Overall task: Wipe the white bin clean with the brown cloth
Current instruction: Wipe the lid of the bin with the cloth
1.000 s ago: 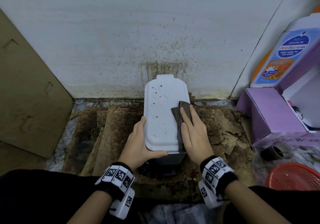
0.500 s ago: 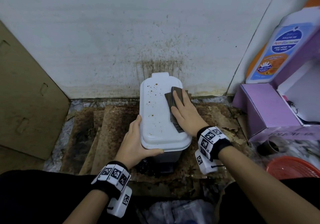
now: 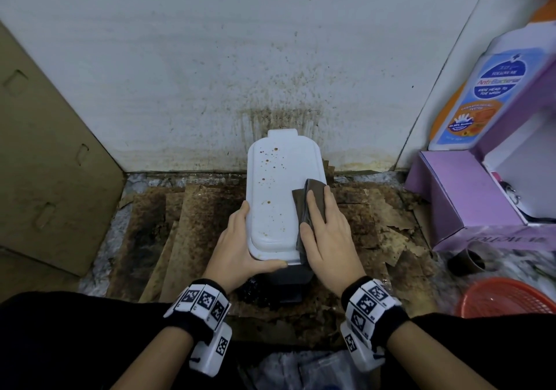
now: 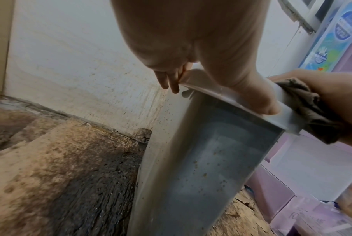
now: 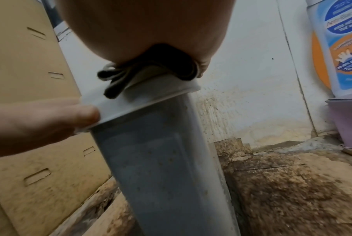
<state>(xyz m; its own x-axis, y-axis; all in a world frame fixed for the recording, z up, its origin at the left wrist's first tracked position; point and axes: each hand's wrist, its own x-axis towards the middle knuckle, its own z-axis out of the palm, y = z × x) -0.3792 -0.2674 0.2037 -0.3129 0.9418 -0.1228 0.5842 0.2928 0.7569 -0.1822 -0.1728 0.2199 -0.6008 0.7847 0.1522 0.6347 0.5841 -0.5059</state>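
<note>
The white bin (image 3: 272, 200) stands on the floor against the wall, its lid speckled with brown spots on the left and far part. My left hand (image 3: 237, 245) grips the lid's near left corner, thumb along the front edge (image 4: 257, 102). My right hand (image 3: 326, 233) lies flat on the folded brown cloth (image 3: 313, 197) and presses it on the lid's right near side. From the right wrist view the cloth (image 5: 134, 75) bulges out under the palm over the lid rim. The bin's grey-white body (image 4: 207, 159) carries small brown specks.
A stained white wall (image 3: 270, 73) rises just behind the bin. Brown cardboard (image 3: 45, 164) leans at the left. Dirty cardboard sheets (image 3: 180, 224) cover the floor. At the right stand a purple box (image 3: 457, 197) and a large bottle (image 3: 481, 97), with a red basket (image 3: 508, 299) and a small dark cup (image 3: 466, 260) nearer.
My right hand slid the cloth up the lid's right side toward the wall, then back to the near right edge. The left hand kept its hold on the lid.
</note>
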